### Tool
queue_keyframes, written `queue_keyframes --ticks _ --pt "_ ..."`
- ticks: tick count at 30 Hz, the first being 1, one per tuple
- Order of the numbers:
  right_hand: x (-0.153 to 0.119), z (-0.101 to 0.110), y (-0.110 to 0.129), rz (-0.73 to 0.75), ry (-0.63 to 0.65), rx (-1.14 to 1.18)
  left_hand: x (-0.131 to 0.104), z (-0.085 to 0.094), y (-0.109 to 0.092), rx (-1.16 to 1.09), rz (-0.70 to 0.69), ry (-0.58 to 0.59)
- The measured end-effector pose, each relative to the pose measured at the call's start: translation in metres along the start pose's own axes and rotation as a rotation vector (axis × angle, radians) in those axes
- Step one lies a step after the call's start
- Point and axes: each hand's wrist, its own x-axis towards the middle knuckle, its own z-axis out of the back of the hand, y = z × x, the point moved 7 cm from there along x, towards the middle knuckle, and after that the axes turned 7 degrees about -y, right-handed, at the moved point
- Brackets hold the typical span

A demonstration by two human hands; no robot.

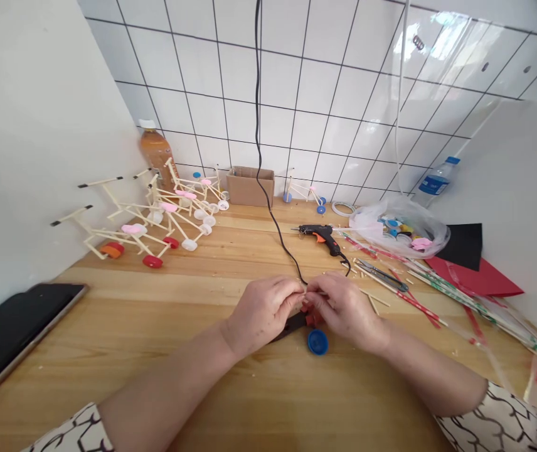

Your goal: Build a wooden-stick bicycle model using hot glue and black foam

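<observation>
My left hand (pixel 268 309) and my right hand (pixel 344 311) meet fingertip to fingertip above the table's middle. Both are closed in a pinch, and whatever sits between the fingertips is too small and hidden to name. Just beneath them lies a dark tool with a red part (pixel 314 317), partly covered by my hands, so its kind does not show. A blue bottle cap (pixel 317 343) rests on the table on the near side of it. Beyond my hands, a black glue gun (pixel 321 237) with an orange trigger lies on its side, nozzle to the left.
Several stick-built tricycle models (pixel 169 207) stand at left, before an orange drink bottle (pixel 157 154). A cardboard box (pixel 250 186) is at the wall. Rightward lie scissor-like snips (pixel 384 276), wrapped sticks (pixel 470 298) and a bag of caps (pixel 403 232). A black cord (pixel 273 216) hangs down.
</observation>
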Motion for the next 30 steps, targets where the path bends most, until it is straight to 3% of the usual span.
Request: queue_keyframes --ticks 5,13,19,26,30 --pt "-0.009 -0.008 -0.032 -0.372 0.047 0.427 0.005 0.004 0.024 -0.052 0.263 0.031" --pt "-0.014 0.001 -0.045 -0.325 -0.086 0.231 0.004 0.000 0.033 -0.220 0.431 0.066" --pt "-0.015 0.004 -0.043 -0.309 -0.119 0.231 0.004 0.000 0.034 -0.188 0.408 0.081" --pt "-0.018 0.000 -0.039 -0.291 -0.088 0.230 0.003 -0.002 0.019 0.091 0.145 0.085" --pt "-0.017 -0.008 -0.027 -0.264 -0.015 0.308 0.000 -0.007 0.011 0.072 0.092 0.134"
